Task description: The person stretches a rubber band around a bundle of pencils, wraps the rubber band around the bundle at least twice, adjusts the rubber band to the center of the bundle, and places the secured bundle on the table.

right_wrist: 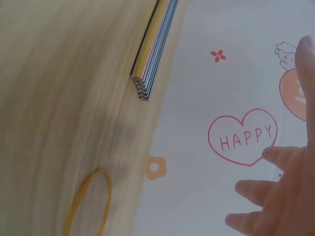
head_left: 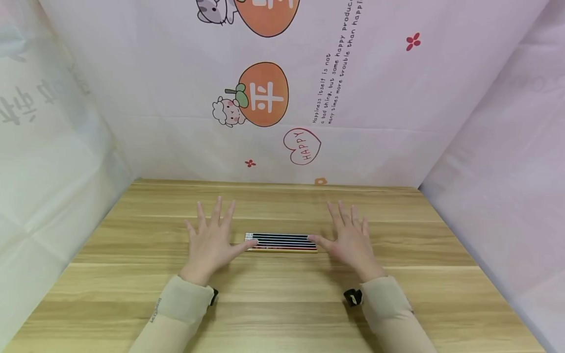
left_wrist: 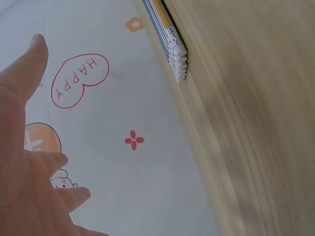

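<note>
Several pencils [head_left: 282, 243] lie side by side in a flat row on the wooden table, one of them yellow along the near side. Their white eraser ends [left_wrist: 179, 61] point left, and the flat unsharpened ends [right_wrist: 140, 88] point right. My left hand [head_left: 209, 245] is spread over the table left of the row, its thumb overlapping the eraser ends in the head view. On the other side my right hand [head_left: 353, 242] has its fingers spread too, the thumb overlapping the row's right end. Neither hand holds anything. A yellow rubber band [right_wrist: 74, 209] lies on the table in the right wrist view.
The wood-grain table [head_left: 282, 304] ends at a printed white cloth [head_left: 176, 147] hanging behind it. Pale cloth walls [head_left: 48, 162] also stand along the left and right sides. A black strap piece [head_left: 353, 297] shows at the right wrist.
</note>
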The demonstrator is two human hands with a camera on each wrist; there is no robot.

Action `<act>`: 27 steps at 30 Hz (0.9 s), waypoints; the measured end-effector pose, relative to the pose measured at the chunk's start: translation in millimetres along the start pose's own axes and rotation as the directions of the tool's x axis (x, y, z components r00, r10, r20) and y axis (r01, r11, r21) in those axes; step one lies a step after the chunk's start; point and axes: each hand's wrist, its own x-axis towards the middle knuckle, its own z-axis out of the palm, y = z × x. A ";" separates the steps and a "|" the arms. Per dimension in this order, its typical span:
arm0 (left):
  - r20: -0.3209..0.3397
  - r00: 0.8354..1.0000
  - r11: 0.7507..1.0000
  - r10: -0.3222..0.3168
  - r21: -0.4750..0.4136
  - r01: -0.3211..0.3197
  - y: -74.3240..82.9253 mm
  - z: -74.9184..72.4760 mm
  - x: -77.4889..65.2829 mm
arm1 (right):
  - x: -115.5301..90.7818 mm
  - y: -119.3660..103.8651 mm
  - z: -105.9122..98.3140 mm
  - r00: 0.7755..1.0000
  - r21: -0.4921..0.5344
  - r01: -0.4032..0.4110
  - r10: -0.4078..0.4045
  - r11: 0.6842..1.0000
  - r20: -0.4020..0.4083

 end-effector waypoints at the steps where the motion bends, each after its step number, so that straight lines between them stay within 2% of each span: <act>1: 0.007 1.000 1.000 -0.004 -0.010 0.004 0.1 -0.7 0.4 | 0.4 -0.2 -0.8 1.000 0.016 -0.002 0.002 1.000 0.008; 8: 0.053 0.998 0.995 -0.031 -0.088 0.036 1.5 -4.4 1.6 | 3.6 1.0 -3.6 0.998 0.157 -0.017 0.009 0.987 0.055; 11: 0.068 0.997 0.992 -0.029 -0.118 0.037 0.8 -4.5 2.1 | 5.5 2.1 -3.8 0.997 0.244 -0.027 0.010 0.969 0.075; 14: 0.100 0.995 0.980 -0.024 -0.196 0.044 -1.0 -2.9 4.3 | 8.0 3.5 -3.6 0.992 0.342 -0.056 0.015 0.938 0.123; 17: 0.161 0.987 0.944 -0.029 -0.321 0.080 -4.7 1.3 7.4 | 9.8 5.4 -2.5 0.983 0.446 -0.104 0.023 0.889 0.182; 21: 0.236 0.971 0.864 -0.039 -0.481 0.152 -10.0 7.7 10.6 | 12.4 10.3 1.6 0.976 0.556 -0.131 0.009 0.821 0.217; 24: 0.261 0.965 0.815 -0.033 -0.552 0.177 -12.2 11.1 13.2 | 14.5 14.9 5.7 0.975 0.613 -0.140 0.000 0.778 0.224; 27: 0.279 0.960 0.788 -0.029 -0.584 0.193 -13.5 13.7 16.0 | 15.6 18.6 9.6 0.972 0.650 -0.164 0.011 0.742 0.233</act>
